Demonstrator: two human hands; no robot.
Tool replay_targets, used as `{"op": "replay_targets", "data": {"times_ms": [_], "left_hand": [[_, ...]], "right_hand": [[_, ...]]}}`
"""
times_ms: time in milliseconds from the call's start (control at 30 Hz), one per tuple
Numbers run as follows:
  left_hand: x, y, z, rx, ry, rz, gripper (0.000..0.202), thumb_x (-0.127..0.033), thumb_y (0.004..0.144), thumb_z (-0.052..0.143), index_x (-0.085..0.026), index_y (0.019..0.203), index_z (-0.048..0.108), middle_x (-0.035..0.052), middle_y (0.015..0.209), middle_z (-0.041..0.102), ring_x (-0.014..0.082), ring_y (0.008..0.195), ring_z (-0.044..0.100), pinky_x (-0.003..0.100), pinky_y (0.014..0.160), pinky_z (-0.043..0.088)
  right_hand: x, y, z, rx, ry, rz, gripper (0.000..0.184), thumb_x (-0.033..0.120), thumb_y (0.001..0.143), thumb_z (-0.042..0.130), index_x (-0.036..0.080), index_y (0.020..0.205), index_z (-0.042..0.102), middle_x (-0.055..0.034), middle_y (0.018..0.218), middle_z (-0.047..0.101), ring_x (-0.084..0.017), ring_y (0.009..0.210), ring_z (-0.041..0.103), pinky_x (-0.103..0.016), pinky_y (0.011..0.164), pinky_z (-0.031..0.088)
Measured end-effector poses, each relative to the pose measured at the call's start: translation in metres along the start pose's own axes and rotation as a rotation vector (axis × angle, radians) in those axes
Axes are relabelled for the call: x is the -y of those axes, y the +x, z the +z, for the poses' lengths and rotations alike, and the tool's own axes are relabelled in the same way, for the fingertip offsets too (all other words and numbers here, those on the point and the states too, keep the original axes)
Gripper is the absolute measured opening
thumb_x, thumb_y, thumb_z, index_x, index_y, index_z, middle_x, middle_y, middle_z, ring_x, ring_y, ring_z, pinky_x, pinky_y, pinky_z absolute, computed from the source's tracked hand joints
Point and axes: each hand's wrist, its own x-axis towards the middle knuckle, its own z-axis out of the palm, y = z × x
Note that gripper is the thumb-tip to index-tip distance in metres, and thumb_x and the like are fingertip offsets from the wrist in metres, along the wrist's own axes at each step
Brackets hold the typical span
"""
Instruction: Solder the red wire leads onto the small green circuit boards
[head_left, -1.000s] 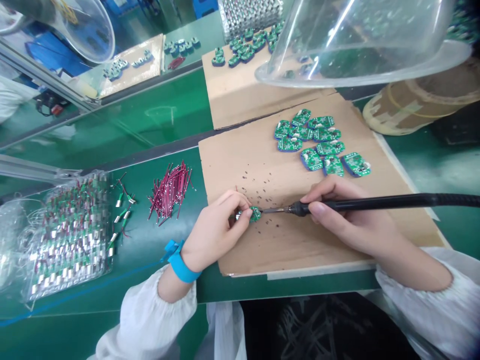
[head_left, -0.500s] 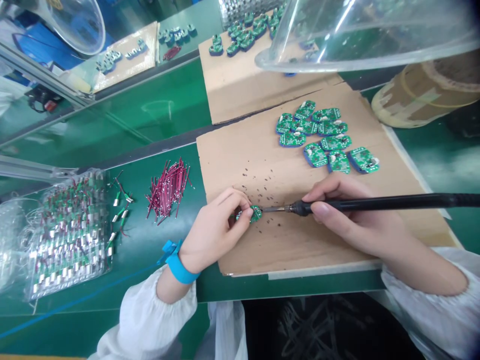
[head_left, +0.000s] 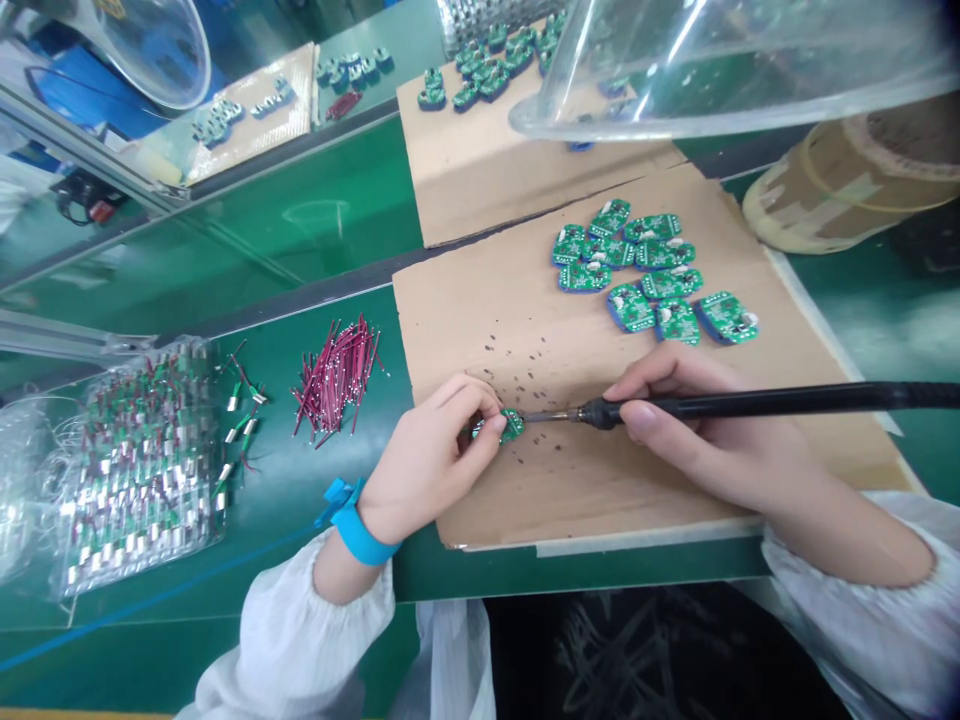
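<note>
A small green circuit board sits pinched between the thumb and fingers of the left hand, over a cardboard sheet, with a bit of silver metal showing at its near side. The right hand holds a soldering iron like a pen, fingers closed around the black handle, and brings its metal tip right up to the board's edge (whether they touch is too small to tell). Both grips look firm; with a board this small, keeping both hands steady and the tip on one spot seems the best way to work.

Dark specks dot the cardboard, and a group of matching green boards lies further up the sheet. To the left, a clear plastic tray is packed with small boards carrying silver parts and red wires. A loose heap of red wires lies just beside it on the green bench.
</note>
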Motion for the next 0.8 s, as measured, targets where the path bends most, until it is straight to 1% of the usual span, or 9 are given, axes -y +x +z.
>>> {"op": "replay_targets", "data": {"times_ms": [300,667,800], "left_hand": [[-0.0005,-0.0011,-0.0009,0.008,0.004,0.005,0.008,-0.018,0.101,0.052,-0.020,0.094,0.056,0.0027,0.105,0.063,0.0157,0.090,0.060,0.031,0.080,0.048],[0.0000,-0.0006,-0.0011,0.011,0.003,0.003,0.009,-0.017,0.101,0.052,-0.020,0.094,0.056,0.0030,0.105,0.063,0.0159,0.091,0.060,0.031,0.080,0.048],[0.0003,-0.0007,-0.0010,0.011,-0.004,0.007,0.008,-0.017,0.101,0.052,-0.020,0.094,0.056,0.0027,0.105,0.063,0.0157,0.091,0.060,0.031,0.080,0.048]], "right_hand": [[0.0006,0.0004,0.0002,0.027,0.011,0.022,0.007,0.030,0.095,0.067,0.025,0.098,0.064,-0.0010,0.083,0.065,-0.016,0.071,0.061,-0.030,0.058,0.044],[0.0008,0.0003,0.0001,0.035,-0.004,0.015,0.006,0.028,0.095,0.068,0.026,0.098,0.064,0.0010,0.080,0.063,-0.013,0.064,0.058,-0.029,0.058,0.044],[-0.0004,0.0006,0.0003,0.025,0.004,-0.005,0.007,0.031,0.094,0.068,0.026,0.098,0.064,0.0021,0.078,0.063,-0.012,0.063,0.058,-0.028,0.057,0.044]]}}
